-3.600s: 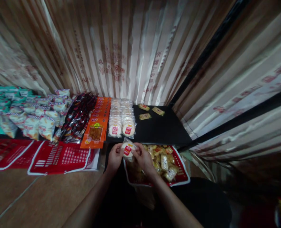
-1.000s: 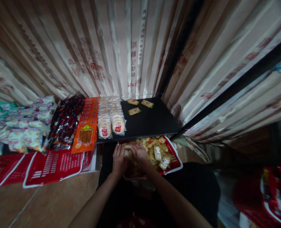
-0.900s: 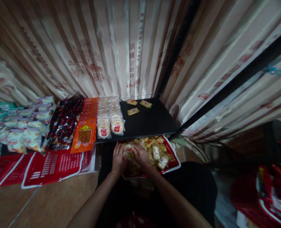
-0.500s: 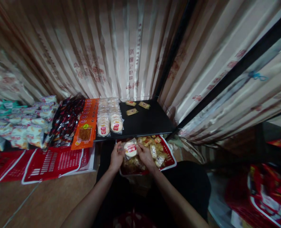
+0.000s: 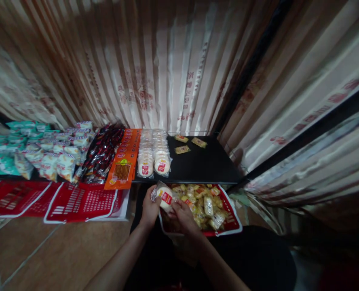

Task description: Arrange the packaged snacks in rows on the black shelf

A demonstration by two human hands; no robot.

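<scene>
Between both hands is a clear packet of round white crackers (image 5: 165,197) with a red label, tilted above the basket. My left hand (image 5: 150,208) grips its left side, thumb on the front. Fingers of my right hand (image 5: 184,216) pinch its lower right edge. Under and beside them, a red basket (image 5: 234,214) with a white rim holds many small yellow-wrapped snacks (image 5: 208,205). On the black shelf (image 5: 203,165) in front stand two rows of similar cracker packets (image 5: 161,162). Three yellow-wrapped snacks (image 5: 182,150) lie to their right.
Left along the shelf are orange snack packs (image 5: 121,167), dark red packets (image 5: 102,151), white bags (image 5: 66,163) and green bags (image 5: 5,163). Red baskets (image 5: 82,202) sit below. A pleated curtain (image 5: 167,60) hangs behind, with a black post (image 5: 252,60) at the right.
The view has swung left, so the shelf appears further right. The cracker packet has tilted in my hands, and my right hand has slid to its lower edge.
</scene>
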